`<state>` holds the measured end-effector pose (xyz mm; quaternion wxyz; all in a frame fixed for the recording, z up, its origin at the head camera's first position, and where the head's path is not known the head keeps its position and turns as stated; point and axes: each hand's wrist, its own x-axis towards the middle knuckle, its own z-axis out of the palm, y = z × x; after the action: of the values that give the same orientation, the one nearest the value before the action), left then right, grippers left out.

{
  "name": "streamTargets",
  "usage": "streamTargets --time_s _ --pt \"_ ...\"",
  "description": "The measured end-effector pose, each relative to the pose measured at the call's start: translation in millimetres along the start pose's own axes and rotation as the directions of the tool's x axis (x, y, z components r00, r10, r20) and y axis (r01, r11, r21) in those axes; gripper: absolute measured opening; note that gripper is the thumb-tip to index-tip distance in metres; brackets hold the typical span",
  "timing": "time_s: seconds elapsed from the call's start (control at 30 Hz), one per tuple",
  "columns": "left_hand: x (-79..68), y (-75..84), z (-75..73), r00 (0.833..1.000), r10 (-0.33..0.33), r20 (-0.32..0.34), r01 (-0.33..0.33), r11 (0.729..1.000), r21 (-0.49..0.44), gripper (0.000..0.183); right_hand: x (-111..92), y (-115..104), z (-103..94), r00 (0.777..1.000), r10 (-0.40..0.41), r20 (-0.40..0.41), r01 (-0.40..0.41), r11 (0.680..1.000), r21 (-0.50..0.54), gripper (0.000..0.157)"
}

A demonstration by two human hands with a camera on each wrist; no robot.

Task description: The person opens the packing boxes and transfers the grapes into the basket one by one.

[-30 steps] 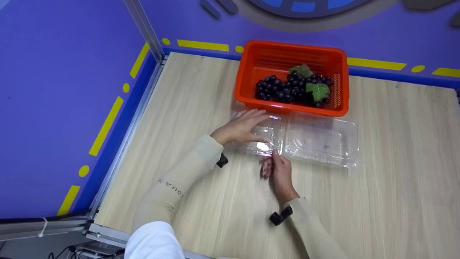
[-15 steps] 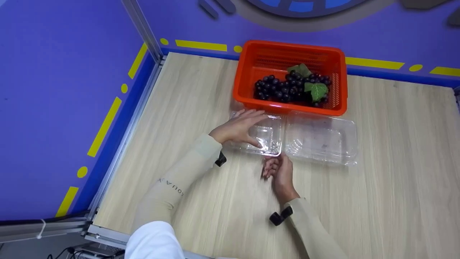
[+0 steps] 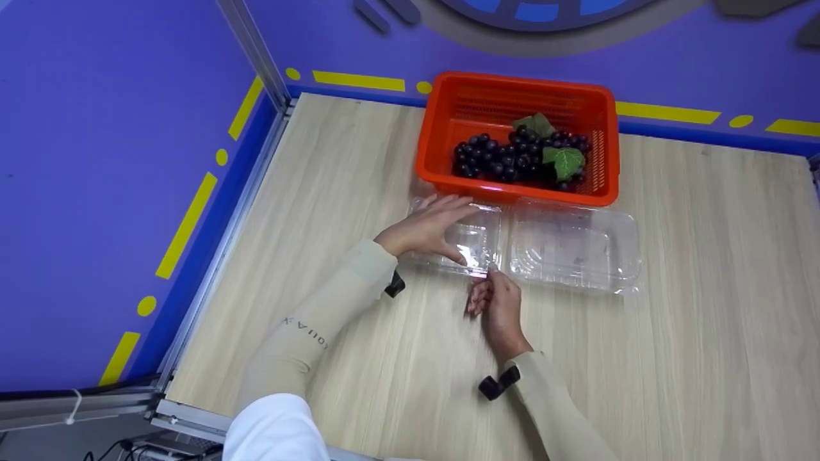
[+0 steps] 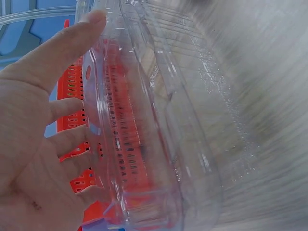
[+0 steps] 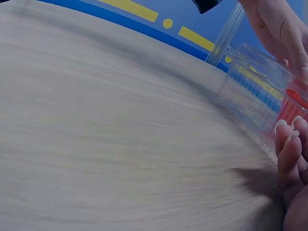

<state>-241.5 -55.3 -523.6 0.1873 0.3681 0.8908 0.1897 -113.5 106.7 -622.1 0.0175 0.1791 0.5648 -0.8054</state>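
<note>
A clear plastic clamshell box point(image 3: 576, 246) lies unfolded on the wooden table, its two halves side by side. My left hand point(image 3: 426, 228) rests over the left half with fingers spread and straight. In the left wrist view its thumb point(image 4: 67, 48) lies on the box's rim, and the other fingertips reach the same rim. At the near edge, beside the fold, my right hand point(image 3: 504, 307) pinches the rim, the thumb tip on top and the other fingers curled below. The right wrist view shows those curled fingertips point(image 5: 288, 139) close to the clear wall; its thumb is hidden there.
Right behind the box stands a red plastic basket point(image 3: 428, 144) holding dark grapes point(image 3: 506, 157) with green leaves point(image 3: 567, 162). A blue-purple panel point(image 3: 128, 160) walls the left side and another panel backs the table. A metal rail point(image 3: 218, 256) edges the table's left.
The right thumb slid down off the rim half a second ago and is now back on it. The box's right half has shifted slightly. My left hand stays in place, its thumb bent a bit lower.
</note>
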Motion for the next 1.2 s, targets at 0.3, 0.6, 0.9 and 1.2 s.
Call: streamTargets --time_s 0.3,0.6,0.9,1.2 --pt "-2.3 0.8 3.6 1.0 0.006 -0.029 -0.005 1.0 0.025 0.1 -1.9 1.6 1.2 0.995 -0.085 -0.048 0.085 0.996 0.001 0.044" --pt "-17.0 -7.5 6.8 0.994 -0.007 -0.108 0.007 1.0 0.002 0.079 -1.0 3.5 1.9 0.993 -0.083 -0.087 0.086 0.996 0.028 0.038" --pt "-39.7 -24.7 14.0 0.948 -0.042 -0.315 0.006 0.993 -0.114 0.059 0.5 5.4 1.3 0.987 -0.094 -0.129 0.095 0.995 0.004 0.035" --pt "-58.3 -38.9 26.7 0.888 -0.166 -0.43 0.042 0.958 -0.284 0.047 -0.2 7.9 1.7 0.983 -0.114 -0.141 0.125 0.989 0.075 0.032"
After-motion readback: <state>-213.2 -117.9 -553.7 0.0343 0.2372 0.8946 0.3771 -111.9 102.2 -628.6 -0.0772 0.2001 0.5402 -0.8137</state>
